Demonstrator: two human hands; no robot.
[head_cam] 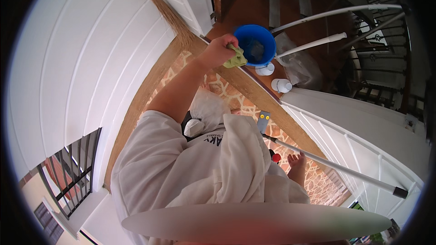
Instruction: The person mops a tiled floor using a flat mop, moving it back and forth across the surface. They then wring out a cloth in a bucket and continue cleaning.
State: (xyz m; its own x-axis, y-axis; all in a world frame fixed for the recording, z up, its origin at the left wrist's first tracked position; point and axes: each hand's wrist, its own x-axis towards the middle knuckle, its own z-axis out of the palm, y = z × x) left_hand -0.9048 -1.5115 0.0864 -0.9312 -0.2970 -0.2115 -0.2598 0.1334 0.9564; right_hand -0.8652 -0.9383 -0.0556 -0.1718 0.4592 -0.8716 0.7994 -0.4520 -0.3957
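My left hand [223, 50] reaches forward, its fingers closed on a crumpled yellow-green cloth [235, 58]. The cloth hangs beside the near-left rim of a blue bucket [240, 35]. Something pale and crumpled lies inside the bucket; I cannot tell what. Low on the right is my right hand [295, 160], palm turned up and fingers spread. It is close beside a white telescopic pole [333, 162], and whether they touch is unclear. At the pole's lower end is a flat grey head [263, 120] with two yellow knobs. An off-white cloth [243, 160] hangs down my front.
Two white bottles [265, 69] [282, 85] stand by the bucket. Right of it are a clear plastic bag [296, 61], a white handle [315, 43] and a metal stepladder [337, 13]. A straw broom [170, 15] leans on the white wall [81, 47]. A raised threshold [252, 90] crosses the stone-patterned floor [218, 85].
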